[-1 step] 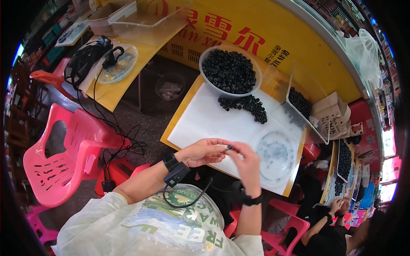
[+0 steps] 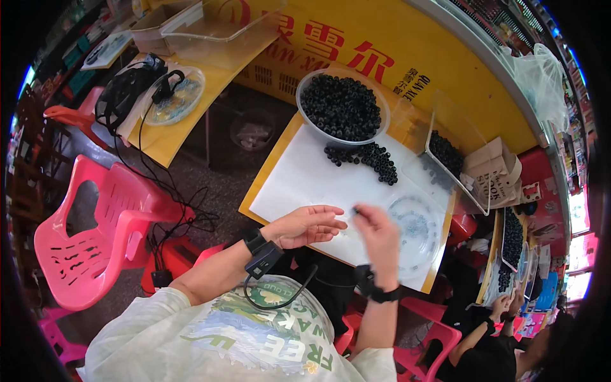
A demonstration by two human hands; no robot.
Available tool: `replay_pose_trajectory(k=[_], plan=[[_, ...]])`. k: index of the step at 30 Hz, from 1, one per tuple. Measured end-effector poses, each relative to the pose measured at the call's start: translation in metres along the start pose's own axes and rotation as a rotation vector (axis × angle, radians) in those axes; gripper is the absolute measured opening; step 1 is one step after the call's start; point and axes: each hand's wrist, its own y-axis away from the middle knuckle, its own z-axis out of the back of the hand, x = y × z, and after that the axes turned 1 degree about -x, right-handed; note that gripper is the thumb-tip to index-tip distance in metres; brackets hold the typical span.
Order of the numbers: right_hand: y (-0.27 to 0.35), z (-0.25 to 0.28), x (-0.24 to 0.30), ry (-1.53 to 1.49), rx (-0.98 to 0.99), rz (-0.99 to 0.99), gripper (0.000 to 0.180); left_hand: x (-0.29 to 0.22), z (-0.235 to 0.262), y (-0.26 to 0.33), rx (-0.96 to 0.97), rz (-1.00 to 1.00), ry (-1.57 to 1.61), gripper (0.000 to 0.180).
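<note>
Over the near edge of the white-topped table [image 2: 286, 172], my left hand [image 2: 310, 226] is held palm inward, its fingers stretched out and nothing seen in them. Just right of it and apart, my right hand [image 2: 377, 232] is smeared by motion, thumb and fingertips pinched on a small black ring-shaped piece [image 2: 356, 209]. Beyond the hands stands a clear bowl [image 2: 349, 142] heaped with black ring-shaped pieces [image 2: 340, 105]. More loose black pieces [image 2: 384, 167] lie before it. My right hand is nearest a clear round plate [image 2: 407, 270] holding small pale-blue pieces [image 2: 417, 224].
A clear bin [image 2: 468, 200] with black pieces stands at right, beside a paper bag [image 2: 495, 172]. Left are a pink chair [image 2: 76, 254], black cables [image 2: 172, 184] and a side table [image 2: 156, 143]. At lower right a co-worker's hands [image 2: 508, 305] work at another table.
My right hand has moved right, away from my left hand, carrying the small black piece. My left hand stays nearly in place, its fingers now free of the right hand.
</note>
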Motion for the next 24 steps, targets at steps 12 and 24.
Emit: replay_pose_trajectory(k=[12,24], plan=[[-0.121,0.028,0.000,0.562,-0.310,0.168,0.018,-0.003,0.041,-0.005,-0.015,-0.119,0.175,0.037],[-0.140,-0.055,-0.073,0.595,-0.172,0.244,0.010,-0.010,0.036,0.018,-0.119,-0.145,0.075,0.033]])
